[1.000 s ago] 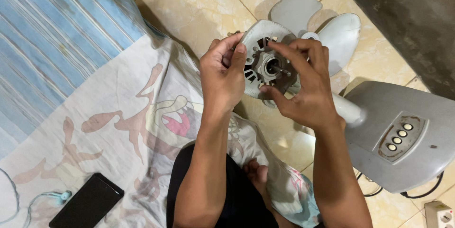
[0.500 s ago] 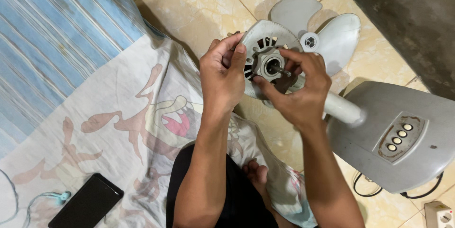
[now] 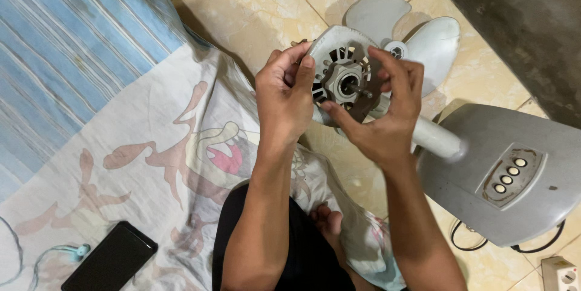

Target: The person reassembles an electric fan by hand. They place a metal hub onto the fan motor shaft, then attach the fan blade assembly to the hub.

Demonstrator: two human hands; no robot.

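Head view: fan motor housing (image 3: pixel 339 55) gripped between left hand (image 3: pixel 283 94) and right hand (image 3: pixel 387 115).

Yellow marbled tile floor (image 3: pixel 254 6) under everything. Beyond the hands, a grey fan blade (image 3: pixel 423 37) lies flat. Right of the right hand, the grey fan base (image 3: pixel 514 176) with four buttons; white power strip (image 3: pixel 560 274) beside it. Left of the hands, patterned cloth (image 3: pixel 157 158) with black phone (image 3: pixel 112 258); blue-striped mattress (image 3: pixel 66 43) farther left.

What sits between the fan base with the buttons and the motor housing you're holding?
In the head view, the pale support neck runs from the grey fan base up toward the motor housing; the right hand covers its upper end.
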